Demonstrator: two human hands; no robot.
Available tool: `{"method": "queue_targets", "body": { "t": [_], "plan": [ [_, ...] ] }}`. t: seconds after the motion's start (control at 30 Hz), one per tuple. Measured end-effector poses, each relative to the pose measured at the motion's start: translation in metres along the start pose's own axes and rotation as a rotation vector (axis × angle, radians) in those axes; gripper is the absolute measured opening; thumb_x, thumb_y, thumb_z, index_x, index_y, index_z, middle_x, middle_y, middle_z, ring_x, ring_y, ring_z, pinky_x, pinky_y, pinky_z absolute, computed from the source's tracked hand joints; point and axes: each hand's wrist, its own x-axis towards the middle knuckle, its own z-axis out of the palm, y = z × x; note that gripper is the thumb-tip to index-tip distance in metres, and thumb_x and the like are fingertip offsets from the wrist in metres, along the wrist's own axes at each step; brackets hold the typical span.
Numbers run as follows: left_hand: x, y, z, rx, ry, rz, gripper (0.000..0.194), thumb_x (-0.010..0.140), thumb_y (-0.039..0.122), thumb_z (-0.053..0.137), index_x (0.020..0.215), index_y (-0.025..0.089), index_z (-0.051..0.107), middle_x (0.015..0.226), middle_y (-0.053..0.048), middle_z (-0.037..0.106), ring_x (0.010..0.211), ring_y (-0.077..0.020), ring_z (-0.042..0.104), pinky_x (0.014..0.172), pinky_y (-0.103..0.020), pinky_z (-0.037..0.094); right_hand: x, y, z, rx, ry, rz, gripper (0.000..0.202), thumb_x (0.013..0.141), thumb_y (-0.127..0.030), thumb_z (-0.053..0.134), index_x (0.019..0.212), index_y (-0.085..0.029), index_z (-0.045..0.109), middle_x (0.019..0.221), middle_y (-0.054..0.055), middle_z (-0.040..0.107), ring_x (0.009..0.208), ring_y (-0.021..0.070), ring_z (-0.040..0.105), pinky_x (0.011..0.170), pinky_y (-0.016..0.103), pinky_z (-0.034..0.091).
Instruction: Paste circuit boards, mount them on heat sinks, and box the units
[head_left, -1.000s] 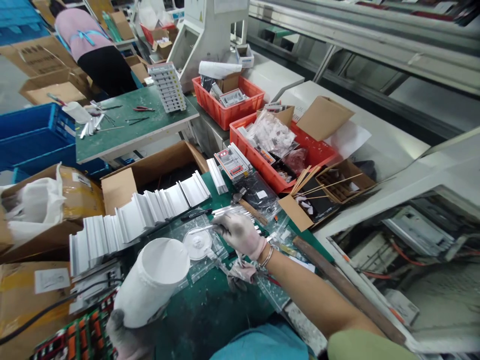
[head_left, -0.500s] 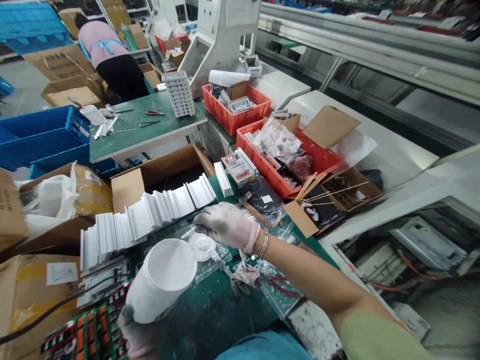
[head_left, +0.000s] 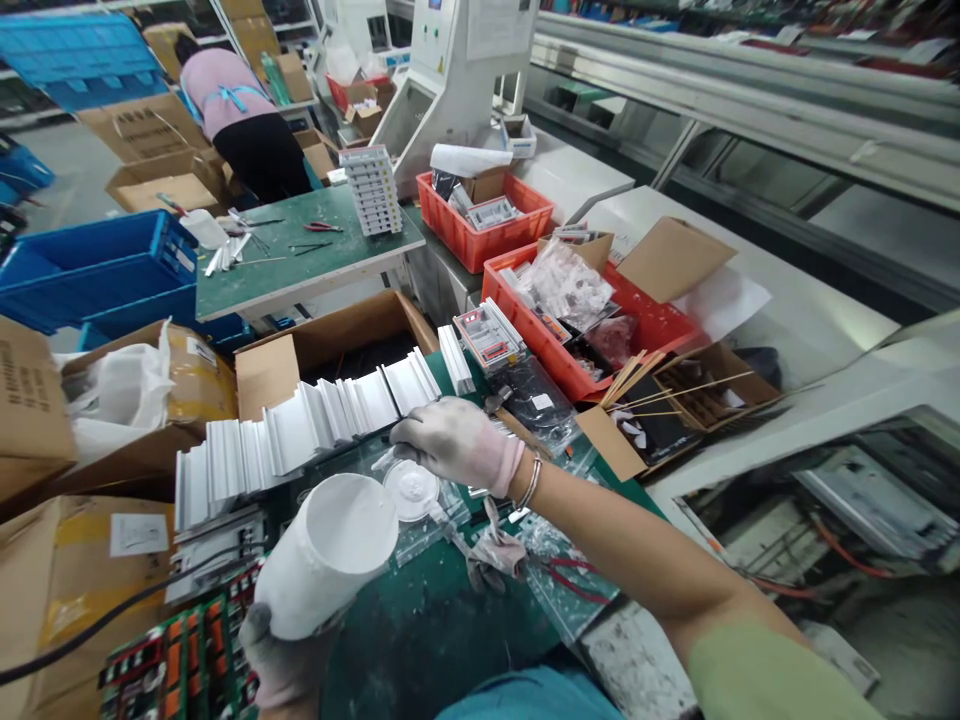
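My left hand (head_left: 281,655), in a grey-fingered glove, grips a white plastic tub (head_left: 319,570) low on its side. The tub leans, with its wide round mouth facing up and right. My right hand (head_left: 457,445), in a white and pink glove with dirty fingertips, is closed just above a small round white dish (head_left: 412,490) coated in white. Its fingertips point left, and whatever they may pinch is hidden. Beyond them runs a row of white slotted profiles (head_left: 300,430) standing side by side on the green table (head_left: 405,640).
Red-handled pliers (head_left: 574,575) and a crumpled glove (head_left: 495,555) lie right of the tub. Red crates (head_left: 491,240) of parts and an open carton (head_left: 675,410) with wooden sticks stand beyond. Circuit boards (head_left: 176,655) sit at lower left. A person (head_left: 240,110) bends over cartons behind.
The whole view has shifted slightly, so things sit a little further right. Both hands keep nearly the same places, the left still on the tub and the right still above the dish.
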Motion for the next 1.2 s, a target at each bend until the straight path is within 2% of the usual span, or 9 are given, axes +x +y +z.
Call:
{"method": "queue_targets", "body": {
  "t": [0.2,0.37,0.47,0.6,0.7,0.83,0.93,1.1,1.2],
  "plan": [
    [0.001,0.001,0.008,0.079,0.028,0.016,0.089,0.050,0.029,0.058,0.138,0.033,0.046,0.128,-0.008,0.067,0.093,-0.0395,0.070,0.068,-0.058,0.060,0.001,0.000,0.002,-0.025,-0.030,-0.010,0.023,0.099,-0.034,0.053,0.103,-0.018,0.069,0.092,0.004,0.072,0.079,0.0172,0.064,0.064,0.032,0.031],
    [-0.002,0.000,0.011,0.084,0.084,0.018,0.090,0.051,0.030,0.057,0.140,0.035,0.044,0.134,-0.005,0.063,0.095,-0.0389,0.070,0.064,-0.054,0.062,0.002,-0.002,0.000,-0.003,-0.025,-0.037,0.020,0.097,-0.033,0.057,0.101,-0.018,0.070,0.090,0.004,0.073,0.077,0.0172,0.064,0.062,0.031,0.031],
    [-0.003,-0.001,0.005,0.052,0.118,-0.002,0.090,0.054,0.031,0.057,0.142,0.036,0.042,0.136,-0.003,0.061,0.110,-0.0403,0.064,0.073,-0.055,0.062,0.002,-0.003,-0.001,0.002,-0.041,-0.053,0.019,0.096,-0.031,0.058,0.099,-0.017,0.070,0.089,0.004,0.073,0.078,0.0175,0.064,0.062,0.031,0.032],
    [-0.004,0.000,-0.001,0.006,0.142,-0.010,0.085,0.056,0.032,0.059,0.139,0.037,0.045,0.133,-0.001,0.063,0.129,-0.0408,0.050,0.095,-0.062,0.052,0.003,-0.006,0.001,0.004,-0.041,-0.060,0.020,0.097,-0.031,0.057,0.099,-0.016,0.070,0.089,0.005,0.073,0.077,0.0174,0.064,0.062,0.031,0.032],
    [-0.006,0.001,0.002,0.034,0.172,-0.012,0.085,0.053,0.030,0.060,0.137,0.038,0.048,0.134,0.000,0.063,0.127,-0.0410,0.052,0.095,-0.061,0.052,0.005,-0.008,0.007,0.011,-0.023,-0.077,0.017,0.096,-0.028,0.057,0.098,-0.017,0.069,0.088,0.004,0.073,0.076,0.0166,0.063,0.061,0.031,0.032],
    [-0.007,0.000,0.008,0.076,0.220,0.003,0.088,0.050,0.027,0.059,0.136,0.040,0.049,0.137,0.001,0.061,0.124,-0.0412,0.054,0.087,-0.057,0.057,0.004,-0.011,0.014,0.041,-0.024,-0.112,0.011,0.094,-0.025,0.061,0.097,-0.018,0.069,0.087,0.005,0.072,0.078,0.0168,0.063,0.061,0.030,0.032],
    [-0.005,-0.005,0.005,0.046,0.218,0.020,0.088,0.049,0.027,0.059,0.136,0.041,0.049,0.137,0.001,0.060,0.125,-0.0413,0.054,0.083,-0.056,0.059,0.000,-0.011,0.015,0.070,-0.027,-0.108,0.008,0.091,-0.021,0.064,0.097,-0.017,0.069,0.086,0.006,0.072,0.079,0.0171,0.064,0.063,0.029,0.034],
    [0.001,-0.018,-0.003,-0.055,0.232,0.000,0.083,0.057,0.028,0.061,0.138,0.038,0.048,0.143,-0.001,0.056,0.136,-0.0411,0.041,0.097,-0.061,0.050,-0.012,-0.008,0.017,0.090,-0.013,-0.069,0.008,0.091,-0.022,0.065,0.096,-0.017,0.069,0.087,0.005,0.073,0.079,0.0180,0.065,0.066,0.030,0.035],
    [0.004,-0.026,-0.005,-0.138,0.175,-0.017,0.081,0.061,0.029,0.063,0.140,0.037,0.046,0.144,-0.004,0.054,0.138,-0.0412,0.039,0.101,-0.064,0.045,-0.019,-0.006,0.022,0.089,0.008,-0.055,0.010,0.093,-0.025,0.063,0.096,-0.016,0.068,0.087,0.005,0.073,0.078,0.0175,0.066,0.065,0.030,0.035]
  ]
}}
